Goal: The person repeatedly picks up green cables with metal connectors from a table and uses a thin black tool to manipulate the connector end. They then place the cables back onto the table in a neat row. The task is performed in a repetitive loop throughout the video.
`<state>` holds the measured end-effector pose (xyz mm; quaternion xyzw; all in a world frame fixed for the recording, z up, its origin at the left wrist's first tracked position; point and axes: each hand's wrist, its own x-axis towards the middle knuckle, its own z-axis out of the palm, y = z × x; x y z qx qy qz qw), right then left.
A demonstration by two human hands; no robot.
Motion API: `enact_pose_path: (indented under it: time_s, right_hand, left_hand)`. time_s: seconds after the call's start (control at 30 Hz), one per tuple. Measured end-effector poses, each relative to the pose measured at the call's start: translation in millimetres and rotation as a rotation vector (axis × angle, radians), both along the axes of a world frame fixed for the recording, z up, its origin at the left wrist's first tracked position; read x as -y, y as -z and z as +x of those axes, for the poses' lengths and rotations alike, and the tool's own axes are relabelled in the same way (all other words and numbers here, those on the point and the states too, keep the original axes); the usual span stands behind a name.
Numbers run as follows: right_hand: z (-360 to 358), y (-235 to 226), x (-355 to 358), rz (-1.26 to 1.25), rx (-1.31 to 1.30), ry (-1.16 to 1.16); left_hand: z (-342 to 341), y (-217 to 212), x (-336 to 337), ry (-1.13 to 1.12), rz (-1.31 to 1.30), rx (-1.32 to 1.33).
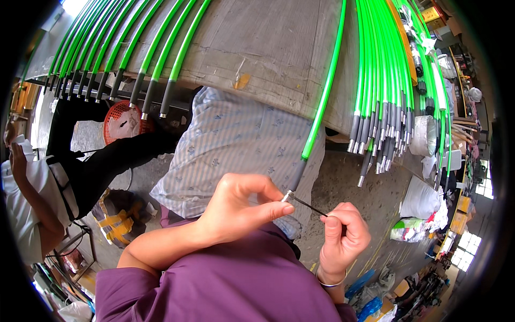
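Note:
A long green rod (pixel 327 91) comes toward me over the table edge and ends in a dark grey sleeve (pixel 298 175) with a small silver metal tip (pixel 288 196). My left hand (pixel 244 209) is closed, pinching that tip between thumb and forefinger. From the tip a thin dark strip (pixel 311 207) runs to my right hand (pixel 346 233). The right fingers are closed around its far end. Whether the strip is a stiff pin or a cord, I cannot tell. A striped, flower-patterned cloth (pixel 236 145) hangs under the rod and over my lap.
On the table (pixel 263 48), green rods (pixel 174 64) lie spaced out at left, and a dense bundle of them (pixel 381 70) lies at right, tips overhanging the edge. A red basket (pixel 110 121) stands below. Another person (pixel 32 198) is at far left. A bag (pixel 115 214) lies on the floor.

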<state>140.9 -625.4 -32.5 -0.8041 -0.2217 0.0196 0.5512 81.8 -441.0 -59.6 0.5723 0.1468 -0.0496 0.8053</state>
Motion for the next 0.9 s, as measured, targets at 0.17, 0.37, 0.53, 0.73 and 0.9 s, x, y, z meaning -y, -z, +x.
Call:
enact_pose_path:
  time_s: [0.17,0.37,0.53,0.73,0.9]
  right_hand:
    - [0.5,4.3,7.0,-0.019,0.001,0.015]
    - [3.1,12.5,5.1,-0.051,-0.043,0.021]
    - [-0.6,28.7,16.8,0.13,-0.441,0.093]
    - [-5.1,31.7,17.2,0.403,-0.765,-0.016]
    - [-9.4,31.1,7.7,0.436,-0.756,-0.173]
  left_hand:
    - [0.1,0.0,0.6,-0.024,-0.061,-0.052]
    - [-0.1,-3.1,-1.6,0.048,-0.211,-0.122]
    - [-1.9,-6.8,-8.3,0.125,-0.218,-0.131]
    - [3.1,9.0,-21.8,0.002,-0.081,-0.089]
    - [40.0,-3.5,-11.9,-0.023,-0.208,-0.011]
